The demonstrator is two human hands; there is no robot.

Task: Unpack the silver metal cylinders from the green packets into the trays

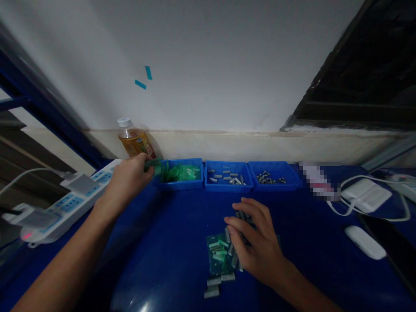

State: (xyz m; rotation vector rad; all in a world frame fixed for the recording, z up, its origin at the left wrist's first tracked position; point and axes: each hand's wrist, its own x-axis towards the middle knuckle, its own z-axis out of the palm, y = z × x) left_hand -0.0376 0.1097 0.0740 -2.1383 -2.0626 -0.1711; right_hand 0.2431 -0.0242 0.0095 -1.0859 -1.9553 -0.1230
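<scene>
My left hand (128, 177) reaches to the left blue bin (178, 185) and pinches a small green piece (152, 164) over its near-left corner. That bin holds several green pieces (180, 173). My right hand (255, 240) lies on the blue table with fingers curled over a pile of small grey metal parts (232, 249) and green pieces (217, 255). A few grey parts (215, 287) lie loose just in front of the pile. What the right fingers hold, if anything, is hidden.
Two more blue bins, the middle bin (227, 187) and the right bin (276, 185), hold grey metal parts. A drink bottle (133, 141) stands against the wall. A white power strip (71, 201) lies at the left. White chargers (365, 195), cables and a white device (364, 242) sit at the right.
</scene>
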